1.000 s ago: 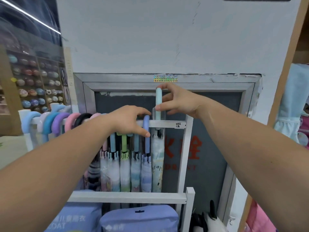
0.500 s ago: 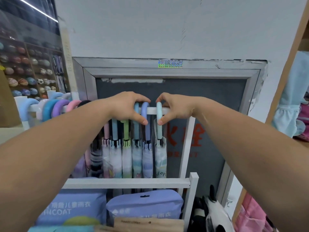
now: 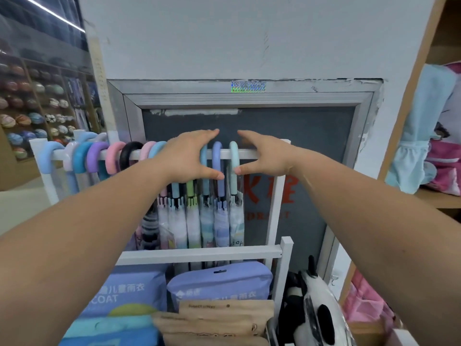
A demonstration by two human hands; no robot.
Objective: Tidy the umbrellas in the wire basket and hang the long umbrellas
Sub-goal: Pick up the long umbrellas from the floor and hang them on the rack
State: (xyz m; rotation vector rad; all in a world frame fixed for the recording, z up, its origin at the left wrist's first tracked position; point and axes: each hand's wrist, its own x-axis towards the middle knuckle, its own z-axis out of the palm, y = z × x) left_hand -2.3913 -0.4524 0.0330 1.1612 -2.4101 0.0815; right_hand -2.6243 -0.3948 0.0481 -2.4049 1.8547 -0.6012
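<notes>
Hanging step about done: left hand (image 3: 189,156) and right hand (image 3: 267,156), fingers spread open and gripping nothing, flank the mint handle (image 3: 234,156) hooked on the rail (image 3: 225,154); next probably calls for fetching another long umbrella.

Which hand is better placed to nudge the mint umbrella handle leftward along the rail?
Probably the right hand: its thumb is at the mint handle's outer side, while the left hand covers other handles.

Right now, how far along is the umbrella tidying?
Done: a row of long umbrellas hangs by hooked handles on the white rail, the mint-handled umbrella last on the right. In hand: the left hand and right hand are open, spread either side of the end handles, right thumb at that umbrella's handle. Left: the wire basket is out of view, so its state can't be judged.
</notes>
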